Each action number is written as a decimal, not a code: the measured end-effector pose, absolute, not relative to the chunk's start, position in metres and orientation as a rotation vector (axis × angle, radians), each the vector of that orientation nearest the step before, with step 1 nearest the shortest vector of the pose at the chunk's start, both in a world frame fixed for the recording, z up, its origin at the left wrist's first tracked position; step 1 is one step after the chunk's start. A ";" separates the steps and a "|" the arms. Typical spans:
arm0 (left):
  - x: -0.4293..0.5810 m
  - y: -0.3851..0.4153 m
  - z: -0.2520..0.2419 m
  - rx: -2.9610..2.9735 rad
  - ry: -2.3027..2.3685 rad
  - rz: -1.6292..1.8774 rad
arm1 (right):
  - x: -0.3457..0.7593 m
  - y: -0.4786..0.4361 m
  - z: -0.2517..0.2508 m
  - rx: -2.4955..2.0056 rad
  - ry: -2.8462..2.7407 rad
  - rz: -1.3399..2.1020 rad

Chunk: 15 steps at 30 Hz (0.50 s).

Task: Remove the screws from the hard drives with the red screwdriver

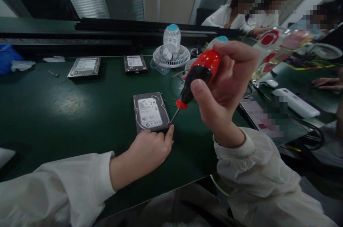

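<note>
A hard drive [150,112] with a white label lies flat on the green table in front of me. My left hand [151,150] holds its near edge, most of the fingers curled. The left index finger reaches to the near right corner, beside the screwdriver tip. My right hand [225,80] is wrapped round the red and black handle of a screwdriver [197,80]. Its thin shaft slants down to that same corner of the drive. Whether the tip sits in a screw there I cannot tell. Several small screws [170,99] are scattered right of the drive.
Farther back lie a larger hard drive [85,67] and a smaller one [134,63]. A white fan [172,46] rests face down near the black rail. To the right are a phone [258,117], a white oblong device [296,102] and cables. People sit across at the upper right.
</note>
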State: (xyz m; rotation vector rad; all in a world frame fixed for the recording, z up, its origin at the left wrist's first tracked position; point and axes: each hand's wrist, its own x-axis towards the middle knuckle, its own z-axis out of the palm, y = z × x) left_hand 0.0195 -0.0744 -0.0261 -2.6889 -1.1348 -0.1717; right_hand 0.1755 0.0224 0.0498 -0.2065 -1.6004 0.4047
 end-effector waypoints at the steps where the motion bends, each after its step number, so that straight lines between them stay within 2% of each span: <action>1: 0.019 -0.075 -0.026 -2.687 -1.133 -0.172 | 0.175 0.022 0.050 -0.200 -1.582 0.380; 8: 0.019 -0.076 -0.025 -2.690 -1.141 -0.187 | 0.176 0.021 0.045 -0.246 -1.637 0.537; 15: 0.019 -0.075 -0.027 -2.677 -1.131 -0.189 | 0.177 0.018 0.047 -0.332 -1.602 0.369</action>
